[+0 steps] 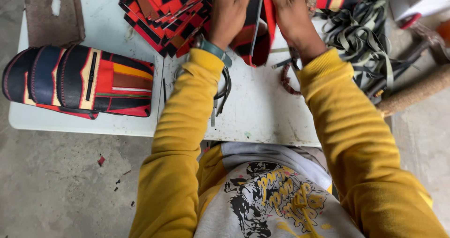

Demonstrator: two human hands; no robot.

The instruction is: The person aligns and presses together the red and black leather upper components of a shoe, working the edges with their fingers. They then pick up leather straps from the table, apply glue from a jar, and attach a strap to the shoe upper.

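One white table, grey concrete floor

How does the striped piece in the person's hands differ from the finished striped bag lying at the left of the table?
The striped piece is held up between the left hand and right hand, folded and limp; the finished bag lies untouched on the white table, rounded, with a zip showing. The bag looks larger. Both share red, black and orange stripes.

Red, black and orange striped fabric piece, matching striped pouches, yellow sleeves, white table
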